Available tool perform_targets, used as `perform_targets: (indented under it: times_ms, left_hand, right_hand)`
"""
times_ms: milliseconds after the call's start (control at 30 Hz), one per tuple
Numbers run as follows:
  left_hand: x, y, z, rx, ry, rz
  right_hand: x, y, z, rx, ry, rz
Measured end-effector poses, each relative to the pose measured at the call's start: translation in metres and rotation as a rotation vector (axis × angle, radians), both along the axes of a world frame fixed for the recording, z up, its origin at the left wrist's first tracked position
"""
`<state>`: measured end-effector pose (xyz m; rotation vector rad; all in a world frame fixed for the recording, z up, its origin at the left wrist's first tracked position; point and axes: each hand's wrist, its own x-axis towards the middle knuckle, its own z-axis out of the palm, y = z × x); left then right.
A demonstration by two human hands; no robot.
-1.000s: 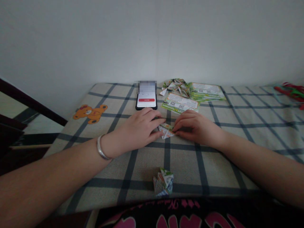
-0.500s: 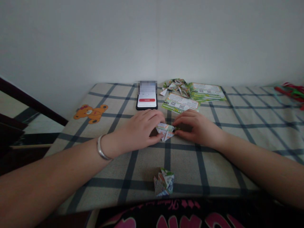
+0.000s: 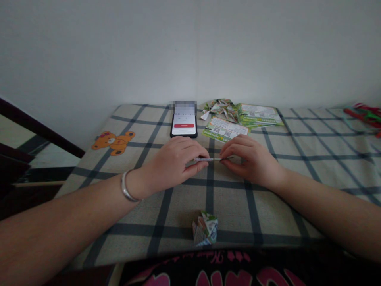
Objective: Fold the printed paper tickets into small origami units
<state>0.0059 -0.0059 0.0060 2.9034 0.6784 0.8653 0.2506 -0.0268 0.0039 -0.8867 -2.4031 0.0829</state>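
Note:
A folded piece of printed paper (image 3: 212,159) is seen nearly edge-on as a thin strip above the table. My left hand (image 3: 181,159), with a silver bangle at the wrist, pinches its left end between thumb and fingers. The right end is pinched by my right hand (image 3: 248,159). Both hands hide parts of the paper. Closer to my body, a folded paper piece (image 3: 206,228) with several pointed flaps stands on the checked tablecloth (image 3: 184,206), apart from both hands.
Beyond my hands lie a phone (image 3: 183,125) with a lit screen, a printed leaflet (image 3: 226,129), a stack of leaflets (image 3: 260,114) and a heap of folded paper pieces (image 3: 222,109). A bear sticker (image 3: 114,142) is at left. Red and green items (image 3: 364,115) lie far right.
The folded paper has been tilted from showing its printed face to nearly edge-on. Both hands keep hold of it and have barely moved.

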Motion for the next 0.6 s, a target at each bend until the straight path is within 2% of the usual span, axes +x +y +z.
perform_targets:
  times_ms: [133,300,467,600]
  left_hand:
    - [-0.0010,0.0016,-0.0006,0.068,-0.018,0.009]
    - [-0.0041,0.0054,-0.0046,0.167,0.059,-0.022]
    - [-0.0047,0.0054,-0.0048,0.129,0.116,-0.032]
    - [-0.0040,0.0048,-0.0071,0.058,0.152,-0.041]
  right_hand:
    - [0.0007,-0.0012,-0.0003,0.046,-0.018,-0.014]
    - [0.0007,0.0016,-0.0022,-0.018,-0.101,-0.006]
    - [-0.0008,0.0031,-0.0004,-0.122,-0.152,0.017]
    - [-0.0009,0.0043,-0.0002,-0.135,-0.150,0.016]
